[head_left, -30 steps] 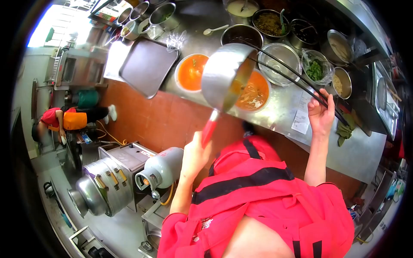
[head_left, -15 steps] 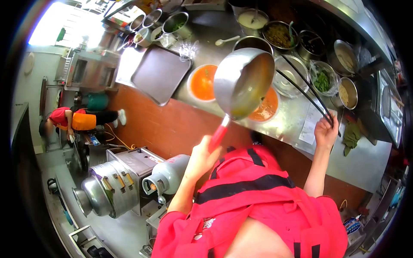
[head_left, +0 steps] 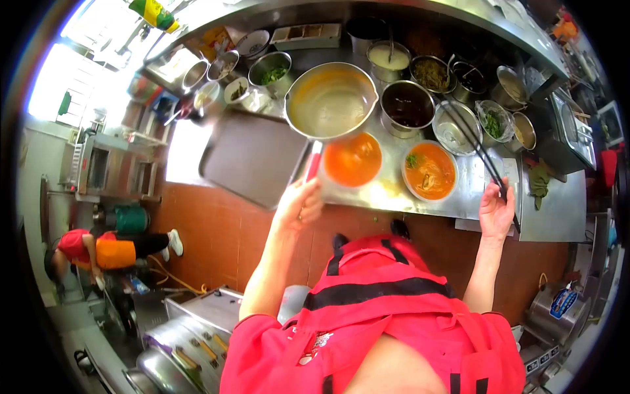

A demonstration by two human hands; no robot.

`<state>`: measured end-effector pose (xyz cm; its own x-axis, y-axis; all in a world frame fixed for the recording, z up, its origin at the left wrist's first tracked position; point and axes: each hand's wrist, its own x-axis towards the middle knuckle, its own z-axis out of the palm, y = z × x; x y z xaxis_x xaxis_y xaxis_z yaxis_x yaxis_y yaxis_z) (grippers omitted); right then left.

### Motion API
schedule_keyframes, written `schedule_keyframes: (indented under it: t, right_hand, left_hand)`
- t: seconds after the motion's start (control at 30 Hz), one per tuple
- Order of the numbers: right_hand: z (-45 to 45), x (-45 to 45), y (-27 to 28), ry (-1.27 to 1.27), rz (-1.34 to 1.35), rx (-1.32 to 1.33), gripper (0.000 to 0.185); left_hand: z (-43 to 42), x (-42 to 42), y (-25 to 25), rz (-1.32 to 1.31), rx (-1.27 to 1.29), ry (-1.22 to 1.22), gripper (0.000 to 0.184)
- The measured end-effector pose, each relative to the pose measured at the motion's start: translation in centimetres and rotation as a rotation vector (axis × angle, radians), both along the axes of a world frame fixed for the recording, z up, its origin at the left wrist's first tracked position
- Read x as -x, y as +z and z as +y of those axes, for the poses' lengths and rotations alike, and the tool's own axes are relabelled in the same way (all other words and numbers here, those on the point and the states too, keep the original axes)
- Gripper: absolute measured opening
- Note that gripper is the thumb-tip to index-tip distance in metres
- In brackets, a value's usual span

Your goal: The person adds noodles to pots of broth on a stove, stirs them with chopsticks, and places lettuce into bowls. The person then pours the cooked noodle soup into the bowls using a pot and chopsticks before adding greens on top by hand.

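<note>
My left hand is wrapped round the red handle of a saucepan. Orange residue coats the inside of the pan, which is held over the counter, above and left of a bowl of orange soup. To its right stands a second bowl of orange soup with green garnish. A pair of long black chopsticks is gripped in my right hand, their tips pointing up toward a clear round container.
A dark tray lies at the counter's left. Along the back stand several metal pots, among them a pot of dark liquid and a pot of greens. A co-worker in an orange apron is at the left.
The saucepan has swung from tilted over the soup bowls to nearly level, farther left, its inside now facing up. My right hand still holds the chopsticks. The whole view has shifted.
</note>
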<state>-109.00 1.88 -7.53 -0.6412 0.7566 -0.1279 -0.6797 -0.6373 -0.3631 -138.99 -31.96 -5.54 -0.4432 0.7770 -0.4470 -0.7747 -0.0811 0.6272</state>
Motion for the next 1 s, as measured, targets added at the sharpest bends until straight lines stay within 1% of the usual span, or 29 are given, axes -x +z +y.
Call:
schedule_keyframes:
  t: [0.03,0.1,0.2,0.3,0.37,0.43,0.47,0.57,0.63,0.7,0.73,0.77,0.83,0.87,0.9,0.93,0.97,1.0]
  right_hand:
    - [-1.1,1.2,0.4,0.079,0.047,-0.051,0.031]
    - [-3.3,4.8,2.4,0.120,0.033,-0.098,0.033]
    - [-4.4,10.5,5.3,0.103,-0.120,-0.341,0.033]
    - [-4.4,17.6,7.0,0.081,-0.355,-0.795,0.026]
    - [-4.3,22.7,7.9,-0.031,-0.618,-1.412,0.020]
    - [-3.1,27.7,7.4,-0.283,-0.746,-2.075,0.019]
    - [-2.3,30.0,5.7,-0.079,-0.795,-1.962,0.017]
    - [-1.3,34.4,3.6,-0.016,-0.715,-2.221,0.018]
    - [0.3,36.4,1.4,0.150,-0.775,-2.313,0.023]
    - [2.0,38.2,-0.6,0.435,-0.913,-2.356,0.030]
    - [3.2,38.9,-2.3,0.361,-0.825,-2.498,0.035]
    - [3.5,39.7,-2.6,0.458,-0.905,-2.570,0.034]
    - [4.4,40.5,-4.6,0.421,-0.919,-2.566,0.030]
    - [5.1,40.7,-5.6,0.416,-0.901,-2.588,0.029]
    - [5.6,41.0,-6.3,0.406,-0.878,-2.611,0.029]
    - [6.0,41.2,-7.0,0.394,-0.853,-2.634,0.029]
    - [6.4,41.2,-7.7,0.406,-0.873,-2.596,0.028]
    - [6.3,41.1,-7.5,0.417,-0.895,-2.558,0.028]
  left_hand:
    - [-0.1,2.3,-0.3,-0.004,0.016,-0.015,0.016]
    - [0.2,6.2,-2.1,-0.007,-0.004,-0.014,0.015]
    - [1.6,10.8,-3.7,0.015,0.024,-0.036,0.013]
    - [3.4,14.8,-6.0,0.038,0.026,-0.056,0.013]
    - [4.7,16.1,-7.5,0.059,0.056,-0.052,0.014]
    - [6.1,16.4,-8.3,0.024,0.061,-0.022,0.014]
    - [6.6,16.6,-8.9,0.010,0.067,-0.010,0.014]
    - [7.3,17.3,-10.6,-0.009,0.094,-0.005,0.016]
    - [7.7,16.9,-10.7,-0.016,0.122,0.029,0.016]
    - [8.3,17.1,-11.8,0.047,0.171,0.036,0.014]
    - [8.6,17.2,-12.3,0.055,0.189,0.031,0.014]
    - [9.1,17.5,-12.4,0.072,0.199,0.025,0.015]
    - [10.1,17.7,-11.9,0.142,0.283,0.037,0.015]
    - [10.2,18.1,-12.2,0.198,0.296,0.029,0.018]
    - [10.1,18.6,-12.6,0.298,0.320,-0.023,0.026]
    - [10.3,18.9,-13.1,0.454,0.426,-0.008,0.031]
    - [10.4,18.9,-13.5,0.614,0.531,0.004,0.037]
    - [10.1,18.8,-13.5,0.761,0.567,0.019,0.039]
